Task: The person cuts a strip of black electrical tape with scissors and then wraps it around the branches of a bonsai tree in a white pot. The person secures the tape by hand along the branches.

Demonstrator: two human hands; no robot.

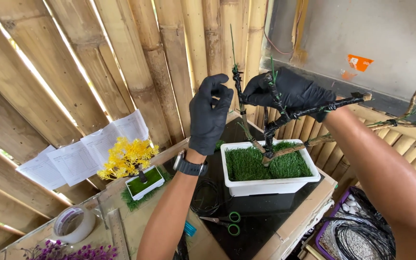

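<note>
**Two gloved hands on a wire-wrapped twig tree**

Two purple flower sprigs lie nearest, at the bench's front edge, w/ a roll of tape and a metal ruler just beside. Green-handled scissors rest on the dark mat next to a loose coil of black wire. At lower right, a purple basket holds white pebbles and more coiled wire.

Mid-bench: a small white pot w/ a yellow mini tree on fake grass. Behind it, white printed sheets lean against the bamboo wall.

A white rectangular tray, filled w/ green turf, holds the twig tree — branches bound in black wire, one long branch reaching right.

Left hand, black glove, wristwatch below: thumb and fingertips pressed together near the thin upright stem, pinching what seems a wire end — can't tell for sure. Right hand, also gloved, is closed around the upper fork of the trunk.

Far back, an orange sticker sits on the grey wall.
</note>
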